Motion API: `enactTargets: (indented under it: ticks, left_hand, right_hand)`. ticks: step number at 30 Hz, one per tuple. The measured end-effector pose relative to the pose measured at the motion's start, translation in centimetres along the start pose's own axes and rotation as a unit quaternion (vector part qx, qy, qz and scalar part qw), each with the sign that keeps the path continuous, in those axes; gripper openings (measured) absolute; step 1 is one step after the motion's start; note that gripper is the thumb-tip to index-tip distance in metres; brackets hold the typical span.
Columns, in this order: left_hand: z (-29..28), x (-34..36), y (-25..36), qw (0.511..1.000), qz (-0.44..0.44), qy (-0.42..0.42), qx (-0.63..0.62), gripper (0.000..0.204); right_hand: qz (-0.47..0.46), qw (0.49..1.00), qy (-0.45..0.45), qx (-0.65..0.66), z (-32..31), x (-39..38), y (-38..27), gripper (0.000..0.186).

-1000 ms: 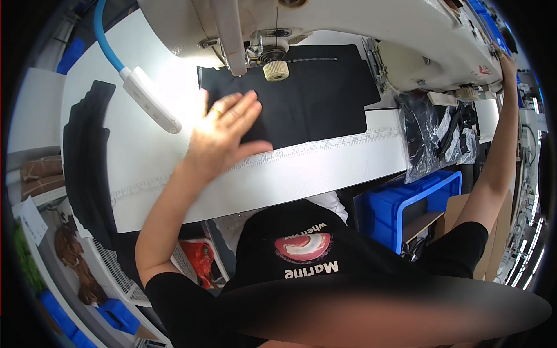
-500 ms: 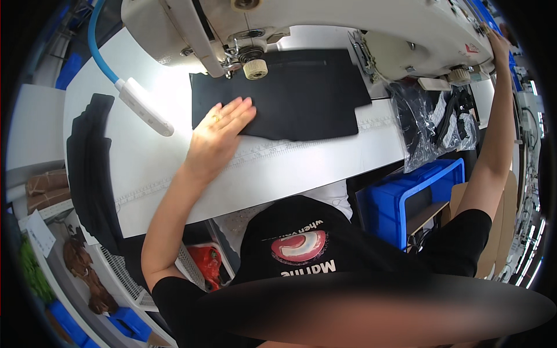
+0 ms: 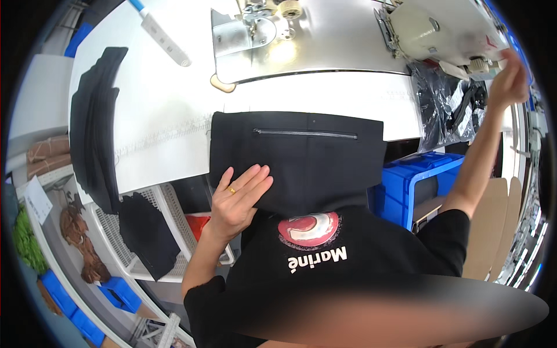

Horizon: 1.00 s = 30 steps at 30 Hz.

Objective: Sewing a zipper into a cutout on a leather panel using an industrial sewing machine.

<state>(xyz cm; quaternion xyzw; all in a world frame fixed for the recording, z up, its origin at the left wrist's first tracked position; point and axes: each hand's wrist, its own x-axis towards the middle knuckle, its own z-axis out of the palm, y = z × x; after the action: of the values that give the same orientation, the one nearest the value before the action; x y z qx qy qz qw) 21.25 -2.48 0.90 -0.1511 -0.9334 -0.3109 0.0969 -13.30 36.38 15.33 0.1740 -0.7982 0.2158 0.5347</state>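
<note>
A black fabric panel (image 3: 319, 168) with a zipper (image 3: 306, 134) across its upper part hangs over the table's near edge, close to my body. My left hand (image 3: 237, 200) lies flat on the panel's lower left, fingers stretched and a ring on one of them. Beyond the panel is the sewing machine's metal bed (image 3: 342, 43), with the presser foot area lit at the top. Far to the right, my right hand (image 3: 512, 84) is raised beside the end of the machine (image 3: 447, 35). Motion smears its fingers, and I cannot make out anything in it.
Stacked black fabric pieces (image 3: 96, 133) lie on the table's left, below a white lamp stick (image 3: 165, 39). A clear plastic bag (image 3: 435, 110) and a blue crate (image 3: 400, 191) are at right. More black fabric (image 3: 148, 235) drapes over a white basket (image 3: 136, 269).
The black panel has come out from under the presser foot toward my body, with my left hand on it. My right hand has moved nearer along the machine's end. The view has shifted.
</note>
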Motion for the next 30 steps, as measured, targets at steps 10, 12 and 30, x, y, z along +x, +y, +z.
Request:
enactTargets:
  ticks: [10,12,30]
  left_hand:
    - [-0.5,0.8,-0.4,0.996,0.074,0.014,-0.037,0.032]
    - [-1.5,1.8,-1.0,0.988,0.093,0.094,-0.08,0.034]
    - [-1.8,9.0,-4.7,0.99,-0.001,0.104,0.097,0.014]
  right_hand:
    - [-0.132,0.935,-0.326,-0.04,9.2,-14.7,-5.6,0.026]
    - [-0.146,0.933,-0.328,-0.014,7.6,-13.7,-6.9,0.025]
    - [-0.229,0.791,-0.505,0.26,7.7,-12.2,-19.2,0.03]
